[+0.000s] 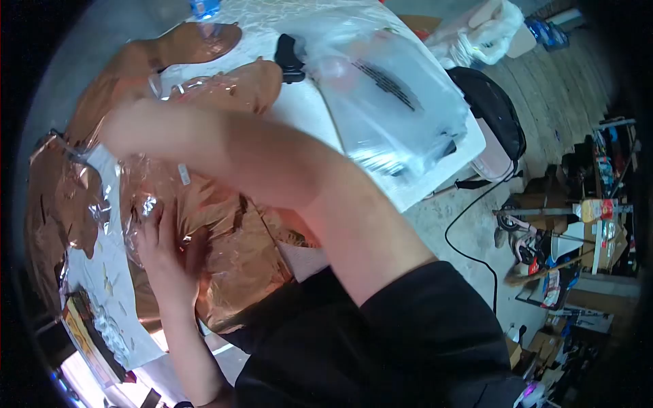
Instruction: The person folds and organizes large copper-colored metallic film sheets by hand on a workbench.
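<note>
Crumpled copper-coloured foil (224, 279) lies in front of me, with clear plastic film (146, 183) over its left part. My left hand (166, 248) rests on the film and foil, fingers stretched out. Across the table reaches my right arm, and my right hand (129, 129) is smeared by motion above the film; its fingers cannot be made out. A small white tag (184, 174) shows on the film below my right forearm. More shiny copper foil pieces with rounded edges lie around, one at the far side (197, 44) and one at the left (44, 211).
On the white table (309, 119) are a large clear plastic bag (394, 95), a small black object (290, 58) and a blue-labelled bottle (204, 8). A black backpack (486, 109) is beyond the right edge. A black cable (469, 255) runs over the floor towards cluttered boxes.
</note>
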Demonstrator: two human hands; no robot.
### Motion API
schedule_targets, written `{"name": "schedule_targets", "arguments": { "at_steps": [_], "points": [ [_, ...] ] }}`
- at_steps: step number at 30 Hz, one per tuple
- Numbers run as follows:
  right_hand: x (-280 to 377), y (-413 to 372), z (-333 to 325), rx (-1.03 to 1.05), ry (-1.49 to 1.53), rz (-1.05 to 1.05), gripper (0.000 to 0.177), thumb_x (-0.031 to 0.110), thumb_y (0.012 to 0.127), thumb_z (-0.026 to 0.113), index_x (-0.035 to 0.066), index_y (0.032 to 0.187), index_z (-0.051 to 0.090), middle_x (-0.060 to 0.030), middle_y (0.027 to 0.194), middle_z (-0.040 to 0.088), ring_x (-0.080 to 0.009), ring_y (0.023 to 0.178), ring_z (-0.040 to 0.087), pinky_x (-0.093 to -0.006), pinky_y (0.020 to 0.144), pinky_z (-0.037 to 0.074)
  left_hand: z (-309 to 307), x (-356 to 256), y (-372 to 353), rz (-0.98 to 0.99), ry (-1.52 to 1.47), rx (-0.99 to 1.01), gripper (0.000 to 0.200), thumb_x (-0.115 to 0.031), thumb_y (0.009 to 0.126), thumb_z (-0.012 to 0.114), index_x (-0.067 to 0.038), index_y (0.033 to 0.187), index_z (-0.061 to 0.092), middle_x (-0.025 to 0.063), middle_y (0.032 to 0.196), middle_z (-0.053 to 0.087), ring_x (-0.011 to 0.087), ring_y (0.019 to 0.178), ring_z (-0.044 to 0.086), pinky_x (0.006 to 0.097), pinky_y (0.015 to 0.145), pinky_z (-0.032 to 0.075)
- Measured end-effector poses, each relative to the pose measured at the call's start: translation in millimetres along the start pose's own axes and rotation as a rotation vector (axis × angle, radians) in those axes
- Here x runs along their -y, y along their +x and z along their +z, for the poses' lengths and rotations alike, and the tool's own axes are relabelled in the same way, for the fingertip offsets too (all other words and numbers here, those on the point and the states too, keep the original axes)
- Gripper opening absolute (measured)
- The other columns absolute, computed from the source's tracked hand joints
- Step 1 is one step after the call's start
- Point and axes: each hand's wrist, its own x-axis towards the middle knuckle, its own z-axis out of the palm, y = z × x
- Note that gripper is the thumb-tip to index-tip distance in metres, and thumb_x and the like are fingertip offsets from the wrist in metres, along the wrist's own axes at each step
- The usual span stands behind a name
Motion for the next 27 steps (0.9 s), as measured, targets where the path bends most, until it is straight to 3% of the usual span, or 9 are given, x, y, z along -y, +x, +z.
{"name": "schedule_targets", "arguments": {
  "at_steps": [1, 3, 7, 9, 12, 14, 17, 21, 27],
  "points": [
    [-8, 0, -4, -0.045, 0.147, -0.012, 0.018, 0.013, 0.070, 0.062, 0.005, 0.083, 0.070, -0.0140, 0.083, 0.067, -0.0290, 0.080, 0.065, -0.0446, 0.063, 0.051, -1, 1, 0, 0.007, -0.027, 0.005, 0.057, -0.023, 0.072, 0.070, -0.003, 0.122, 0.051, 0.0185, 0.119, 0.050, 0.0364, 0.107, 0.046, 0.0440, 0.091, 0.036],
    [-19, -1, -27, 0.195, 0.136, -0.035, 0.016, 0.010, 0.068, 0.060, 0.003, 0.079, 0.069, -0.0148, 0.081, 0.067, -0.0294, 0.077, 0.065, -0.0416, 0.065, 0.052, 0, 2, 0, 0.004, 0.023, -0.019, 0.060, -0.023, 0.069, 0.073, -0.004, 0.121, 0.052, 0.0169, 0.119, 0.051, 0.0354, 0.106, 0.047, 0.0436, 0.092, 0.035],
    [-31, -27, -36, -0.094, 0.009, -0.057, 0.013, 0.010, 0.069, 0.059, 0.004, 0.077, 0.067, -0.0142, 0.080, 0.066, -0.0301, 0.075, 0.065, -0.0436, 0.059, 0.050, -3, 0, 1, -0.039, 0.020, 0.011, 0.061, -0.025, 0.066, 0.075, -0.005, 0.120, 0.053, 0.0143, 0.120, 0.051, 0.0333, 0.107, 0.048, 0.0420, 0.093, 0.034],
    [-41, -40, -50, -0.029, -0.245, -0.272, 0.015, 0.015, 0.077, 0.057, 0.013, 0.092, 0.061, -0.0123, 0.075, 0.065, -0.0285, 0.080, 0.064, -0.0423, 0.062, 0.051, -3, 1, 0, -0.026, -0.025, -0.003, 0.059, -0.025, 0.066, 0.075, -0.005, 0.118, 0.053, 0.0138, 0.119, 0.052, 0.0323, 0.108, 0.048, 0.0415, 0.092, 0.035],
    [-47, -54, -62, 0.024, -0.226, -0.256, 0.018, 0.015, 0.077, 0.057, 0.013, 0.095, 0.062, -0.0120, 0.073, 0.064, -0.0221, 0.073, 0.064, -0.0354, 0.059, 0.049, -1, 3, 1, -0.033, -0.065, -0.022, 0.060, -0.024, 0.064, 0.077, -0.006, 0.116, 0.054, 0.0130, 0.117, 0.053, 0.0315, 0.108, 0.048, 0.0415, 0.090, 0.036],
    [-64, -52, -44, 0.141, 0.515, -0.143, 0.027, 0.020, 0.079, 0.061, 0.010, 0.104, 0.061, -0.0087, 0.070, 0.061, -0.0146, 0.067, 0.060, -0.0301, 0.058, 0.045, -2, 2, 1, -0.057, -0.093, -0.003, 0.061, -0.024, 0.063, 0.078, -0.006, 0.116, 0.054, 0.0120, 0.116, 0.052, 0.0313, 0.107, 0.048, 0.0414, 0.089, 0.037],
    [-67, -67, -50, 0.058, 0.704, 0.016, 0.038, 0.026, 0.081, 0.063, 0.004, 0.112, 0.058, -0.0043, 0.069, 0.058, -0.0117, 0.065, 0.055, -0.0272, 0.059, 0.042, -3, 1, 2, -0.071, -0.143, 0.009, 0.061, -0.024, 0.062, 0.078, -0.006, 0.116, 0.054, 0.0114, 0.117, 0.052, 0.0310, 0.107, 0.047, 0.0408, 0.089, 0.037],
    [-51, -79, -44, 0.102, 0.332, 0.094, 0.050, 0.038, 0.080, 0.064, 0.002, 0.114, 0.057, -0.0060, 0.080, 0.059, -0.0187, 0.076, 0.058, -0.0312, 0.065, 0.045, -2, 1, 3, -0.064, -0.113, 0.000, 0.062, -0.024, 0.062, 0.078, -0.006, 0.117, 0.054, 0.0113, 0.118, 0.051, 0.0308, 0.108, 0.046, 0.0405, 0.090, 0.037],
    [-39, -64, -17, 0.102, 0.106, 0.194, 0.031, 0.028, 0.075, 0.061, 0.005, 0.097, 0.062, -0.0110, 0.088, 0.063, -0.0283, 0.084, 0.061, -0.0394, 0.070, 0.048, -4, 1, 2, -0.049, -0.145, -0.008, 0.061, -0.024, 0.063, 0.078, -0.007, 0.116, 0.055, 0.0115, 0.117, 0.052, 0.0306, 0.108, 0.047, 0.0409, 0.091, 0.037]
  ]
}}
